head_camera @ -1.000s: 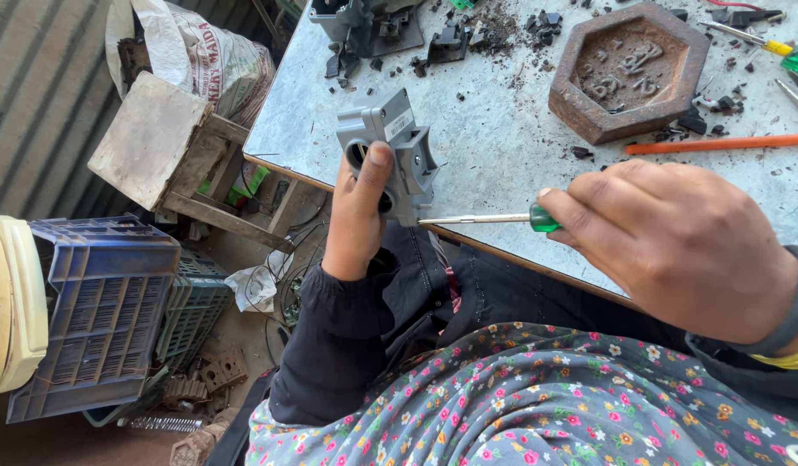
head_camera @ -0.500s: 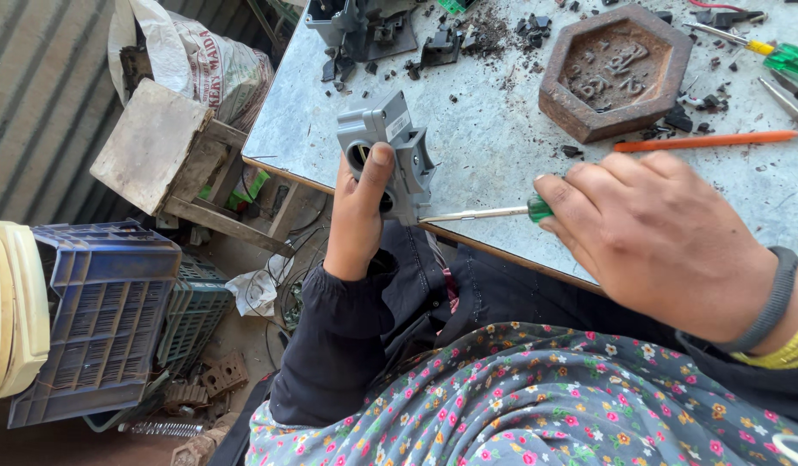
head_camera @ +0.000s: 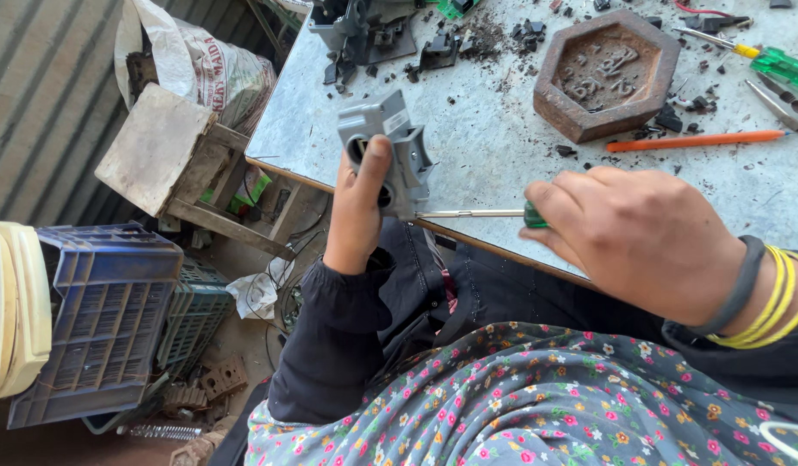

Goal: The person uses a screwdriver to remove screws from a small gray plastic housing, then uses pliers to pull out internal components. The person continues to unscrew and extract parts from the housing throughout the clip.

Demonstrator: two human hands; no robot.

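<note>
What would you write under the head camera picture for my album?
Left hand holds a grey plastic part while right hand drives a green-handled screwdriver into it.

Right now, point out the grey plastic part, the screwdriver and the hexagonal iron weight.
grey plastic part (head_camera: 397, 142): head view, on its upper grey body.
screwdriver (head_camera: 472, 213): head view, on the bare metal shaft.
hexagonal iron weight (head_camera: 608, 71): head view, on its rusty recessed top.

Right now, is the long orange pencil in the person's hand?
No, the long orange pencil lies on the grey metal table, while the right hand grips a green-handled screwdriver.
</note>
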